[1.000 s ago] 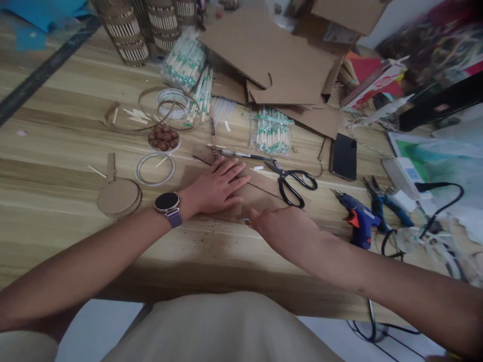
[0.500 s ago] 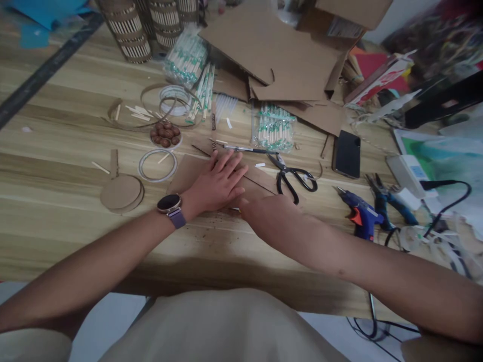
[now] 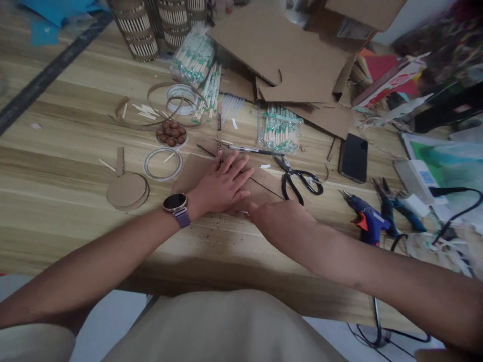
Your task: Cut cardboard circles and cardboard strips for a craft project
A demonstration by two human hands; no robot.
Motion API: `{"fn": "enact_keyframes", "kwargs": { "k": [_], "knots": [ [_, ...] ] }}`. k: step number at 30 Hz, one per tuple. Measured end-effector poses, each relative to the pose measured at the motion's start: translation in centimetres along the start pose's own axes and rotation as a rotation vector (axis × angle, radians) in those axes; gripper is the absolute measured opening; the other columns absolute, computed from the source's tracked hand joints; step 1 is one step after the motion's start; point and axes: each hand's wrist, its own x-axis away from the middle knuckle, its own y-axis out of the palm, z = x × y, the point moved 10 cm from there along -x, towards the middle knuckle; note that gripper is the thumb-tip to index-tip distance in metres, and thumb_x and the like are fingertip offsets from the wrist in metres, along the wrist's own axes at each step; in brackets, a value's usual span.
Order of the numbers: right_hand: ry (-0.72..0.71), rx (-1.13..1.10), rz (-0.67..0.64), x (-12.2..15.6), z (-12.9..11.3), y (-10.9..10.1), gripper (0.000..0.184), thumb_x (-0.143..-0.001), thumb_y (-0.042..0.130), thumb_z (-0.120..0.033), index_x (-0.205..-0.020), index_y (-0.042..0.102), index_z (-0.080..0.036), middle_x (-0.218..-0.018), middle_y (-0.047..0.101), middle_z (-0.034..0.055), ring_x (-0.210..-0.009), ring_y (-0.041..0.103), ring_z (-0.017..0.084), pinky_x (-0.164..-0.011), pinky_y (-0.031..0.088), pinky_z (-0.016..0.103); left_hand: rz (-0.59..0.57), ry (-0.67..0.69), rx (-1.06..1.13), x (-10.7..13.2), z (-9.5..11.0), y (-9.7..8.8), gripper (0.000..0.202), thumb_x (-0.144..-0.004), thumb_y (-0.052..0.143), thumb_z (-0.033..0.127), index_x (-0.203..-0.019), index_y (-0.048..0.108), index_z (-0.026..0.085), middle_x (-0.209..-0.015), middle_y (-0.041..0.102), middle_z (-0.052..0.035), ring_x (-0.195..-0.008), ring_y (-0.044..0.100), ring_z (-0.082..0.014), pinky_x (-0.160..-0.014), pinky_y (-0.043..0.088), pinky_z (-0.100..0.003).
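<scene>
My left hand [image 3: 224,186] lies flat with fingers spread on a piece of brown cardboard [image 3: 190,171], pressing it to the wooden table. Close to its thumb, my right hand [image 3: 277,218] is closed at the near edge of that cardboard. Whatever it grips is hidden by the fingers; only a small pale bit shows at their tip. A pen [image 3: 252,150] and black-handled scissors [image 3: 298,178] lie just beyond the cardboard. Two round cardboard discs [image 3: 126,192], stacked, sit to the left beside a narrow cardboard strip [image 3: 120,161].
A tape ring [image 3: 163,164], a dish of brown balls [image 3: 171,134] and packs of wrapped chopsticks [image 3: 281,128] lie beyond my hands. Large cardboard sheets [image 3: 279,45] are piled at the back. On the right are a phone [image 3: 353,157], a blue glue gun [image 3: 366,216] and pliers [image 3: 394,206].
The whole view has shifted slightly, so things appear a little further right. My left hand stays flat on the cardboard and my right hand stays closed at its edge.
</scene>
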Motion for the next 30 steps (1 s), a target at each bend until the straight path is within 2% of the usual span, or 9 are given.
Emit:
{"fn": "enact_keyframes", "kwargs": {
  "k": [6,12,20,28,30],
  "knots": [
    [0.015,0.064,-0.048,0.3,0.2,0.4,0.046,-0.092,0.046,0.001,-0.130,0.065,-0.017,-0.080,0.078,0.0131,-0.071,0.077,0.030,-0.050,0.046,0.029,-0.005,-0.010,0.009,0.0,-0.1,0.0,0.058,-0.105,0.045,0.045,-0.152,0.046,0.011,-0.163,0.035,-0.0219,-0.153,0.022,-0.0433,-0.121,0.015,-0.070],
    [-0.018,0.086,0.014,0.5,0.4,1.0,0.040,-0.093,0.048,-0.003,-0.125,0.067,-0.018,-0.078,0.078,0.0113,-0.069,0.076,0.030,-0.048,0.045,0.030,-0.003,-0.004,0.003,0.0,0.0,0.0,0.059,-0.106,0.041,0.047,-0.152,0.046,0.010,-0.163,0.035,-0.0225,-0.153,0.023,-0.0444,-0.120,0.016,-0.071],
    [0.019,0.114,0.032,0.7,0.9,0.7,0.052,-0.086,0.046,0.005,-0.123,0.067,-0.024,-0.076,0.077,0.0087,-0.065,0.075,0.027,-0.046,0.041,0.029,-0.014,-0.003,-0.019,0.0,0.0,0.0,0.060,-0.106,0.040,0.048,-0.152,0.047,0.010,-0.163,0.035,-0.0222,-0.153,0.023,-0.0447,-0.120,0.017,-0.071],
    [-0.008,0.137,0.046,0.9,0.9,1.1,0.047,-0.089,0.042,0.003,-0.124,0.066,-0.018,-0.073,0.075,0.0093,-0.063,0.074,0.026,-0.044,0.036,0.027,-0.010,-0.014,0.011,0.0,-0.2,0.2,0.059,-0.105,0.044,0.047,-0.151,0.048,0.012,-0.163,0.034,-0.0211,-0.153,0.023,-0.0431,-0.121,0.015,-0.071],
    [-0.007,0.055,0.058,0.8,1.1,1.3,0.049,-0.088,0.043,0.003,-0.126,0.065,-0.018,-0.073,0.076,0.0094,-0.065,0.074,0.025,-0.045,0.036,0.025,-0.009,-0.015,0.021,0.0,-0.2,0.2,0.059,-0.104,0.044,0.047,-0.151,0.047,0.012,-0.163,0.035,-0.0209,-0.153,0.023,-0.0426,-0.121,0.014,-0.071]
  ]
}}
